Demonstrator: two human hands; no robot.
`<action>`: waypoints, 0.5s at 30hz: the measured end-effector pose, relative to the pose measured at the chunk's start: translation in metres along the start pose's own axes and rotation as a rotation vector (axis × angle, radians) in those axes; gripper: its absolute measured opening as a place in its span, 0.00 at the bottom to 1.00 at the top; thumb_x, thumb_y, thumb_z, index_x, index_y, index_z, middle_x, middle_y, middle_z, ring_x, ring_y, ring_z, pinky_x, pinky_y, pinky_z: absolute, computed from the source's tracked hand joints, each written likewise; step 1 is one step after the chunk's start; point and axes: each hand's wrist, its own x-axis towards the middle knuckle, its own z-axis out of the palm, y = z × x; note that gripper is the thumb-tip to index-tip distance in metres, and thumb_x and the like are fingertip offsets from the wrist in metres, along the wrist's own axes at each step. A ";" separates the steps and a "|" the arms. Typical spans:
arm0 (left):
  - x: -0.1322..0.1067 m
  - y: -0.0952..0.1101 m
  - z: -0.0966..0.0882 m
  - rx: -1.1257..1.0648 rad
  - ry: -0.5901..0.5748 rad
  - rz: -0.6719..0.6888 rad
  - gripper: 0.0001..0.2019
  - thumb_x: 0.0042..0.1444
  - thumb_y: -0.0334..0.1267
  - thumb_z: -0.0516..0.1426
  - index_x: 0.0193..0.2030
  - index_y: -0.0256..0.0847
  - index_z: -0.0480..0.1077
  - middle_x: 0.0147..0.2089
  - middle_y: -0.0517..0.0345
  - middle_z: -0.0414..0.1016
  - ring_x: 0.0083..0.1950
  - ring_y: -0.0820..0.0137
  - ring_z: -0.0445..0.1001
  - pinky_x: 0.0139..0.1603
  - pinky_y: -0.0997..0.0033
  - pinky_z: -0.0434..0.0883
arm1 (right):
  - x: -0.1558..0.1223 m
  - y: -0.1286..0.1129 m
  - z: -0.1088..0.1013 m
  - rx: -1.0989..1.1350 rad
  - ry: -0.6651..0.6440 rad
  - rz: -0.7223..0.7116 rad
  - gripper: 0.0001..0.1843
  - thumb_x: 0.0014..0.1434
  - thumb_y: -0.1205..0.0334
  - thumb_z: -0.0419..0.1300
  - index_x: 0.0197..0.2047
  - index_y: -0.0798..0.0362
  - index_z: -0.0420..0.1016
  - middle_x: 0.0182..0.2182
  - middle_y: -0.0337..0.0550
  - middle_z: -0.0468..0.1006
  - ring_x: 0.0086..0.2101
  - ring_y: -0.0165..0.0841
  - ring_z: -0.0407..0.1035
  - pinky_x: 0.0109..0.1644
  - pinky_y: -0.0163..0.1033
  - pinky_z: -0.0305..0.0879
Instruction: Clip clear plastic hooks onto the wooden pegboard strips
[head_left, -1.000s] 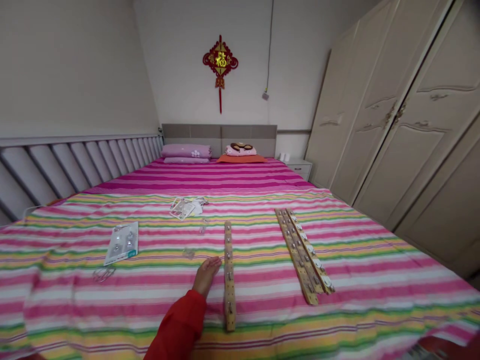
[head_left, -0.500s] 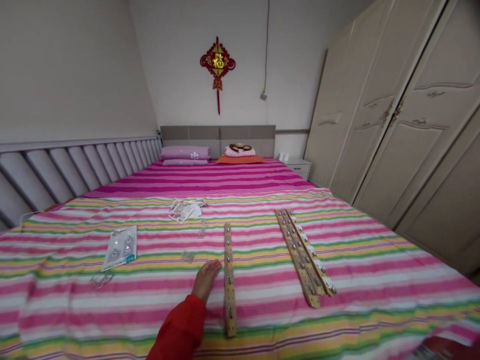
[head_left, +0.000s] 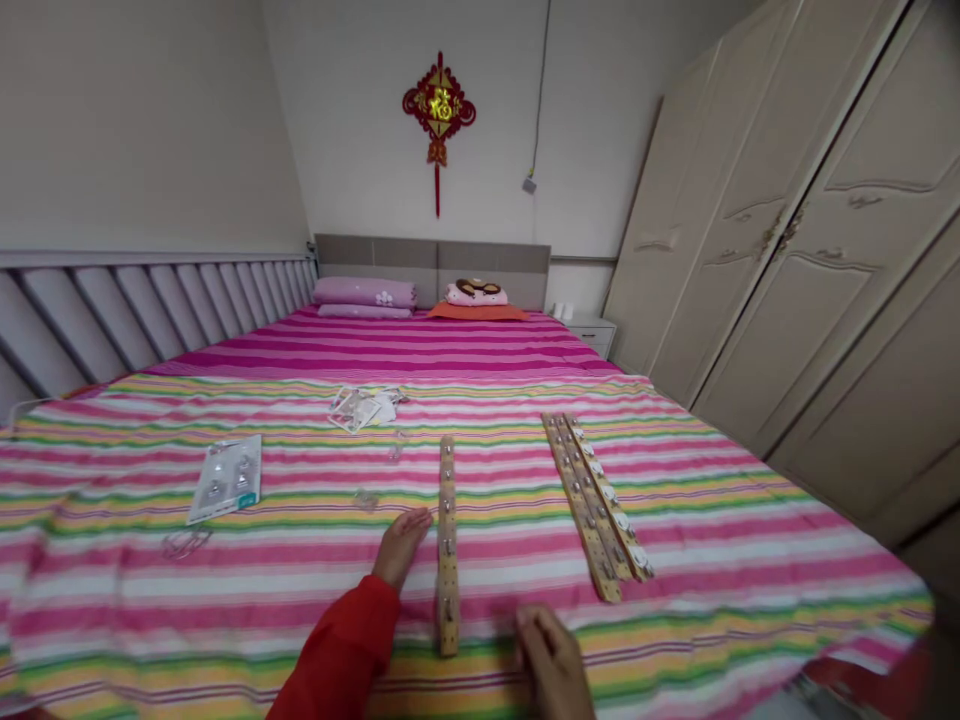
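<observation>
A narrow wooden strip (head_left: 448, 575) with several small metal fittings along it lies lengthwise on the striped bedsheet in front of me. Just to its left is my left hand (head_left: 403, 545), fingers stretched out near the strip's edge and holding nothing I can see. My right hand (head_left: 551, 655) hovers low, to the right of the strip's near end. Its fingers are curled together, slightly blurred, and whatever they may hold is hidden. Farther right, more wooden strips (head_left: 581, 490) with similar fittings lie side by side; the outermost carries white round pieces (head_left: 621, 522).
A clear package (head_left: 225, 480) with metal pieces inside lies at left, near a thin clear loop (head_left: 186, 542). Small clear plastic bits (head_left: 366, 499) and a pile of packaging (head_left: 364, 408) lie beyond my left hand. A wardrobe (head_left: 780, 280) stands at right, a railing (head_left: 150, 310) at left.
My right hand has come into view from below, right of the single strip. My left hand stays beside that strip. The whole view has shifted slightly.
</observation>
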 end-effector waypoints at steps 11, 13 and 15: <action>-0.001 0.002 0.004 0.126 0.007 0.032 0.10 0.39 0.27 0.66 0.31 0.36 0.75 0.35 0.53 0.81 0.44 0.65 0.78 0.59 0.59 0.67 | 0.000 0.094 0.053 0.360 -0.319 0.441 0.31 0.33 0.46 0.74 0.36 0.58 0.75 0.24 0.43 0.80 0.20 0.32 0.73 0.21 0.31 0.62; -0.002 0.003 0.004 0.165 -0.008 0.034 0.10 0.40 0.27 0.66 0.32 0.37 0.75 0.36 0.52 0.81 0.45 0.64 0.78 0.58 0.59 0.68 | 0.002 0.090 0.061 0.403 -0.325 0.418 0.30 0.33 0.45 0.74 0.35 0.58 0.76 0.24 0.43 0.80 0.19 0.33 0.74 0.22 0.32 0.64; -0.001 0.004 0.004 0.205 -0.016 0.039 0.10 0.40 0.27 0.65 0.32 0.37 0.75 0.37 0.52 0.81 0.46 0.64 0.78 0.58 0.60 0.68 | 0.003 0.088 0.065 0.435 -0.320 0.413 0.29 0.32 0.46 0.74 0.34 0.58 0.75 0.23 0.42 0.79 0.19 0.33 0.74 0.22 0.33 0.65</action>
